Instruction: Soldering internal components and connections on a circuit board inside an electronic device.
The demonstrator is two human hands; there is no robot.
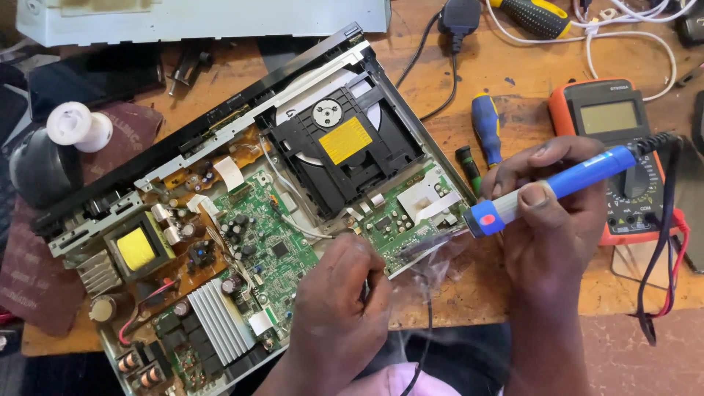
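Worn wooden workbench [513, 88] under even light; reddish floor [631, 359] beneath its front edge

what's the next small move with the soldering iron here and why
Probably ease the soldering iron in the right hand a little further left and down, so its tip meets the green circuit board. The tip seems to hover at the board's near edge, with faint smoke below it, while the left hand rests beside that spot, its fingers curled on something too small to tell.

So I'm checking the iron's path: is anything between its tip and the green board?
Nothing visible. The right hand holds the blue soldering iron, tip over the green circuit board edge, beside the left hand.
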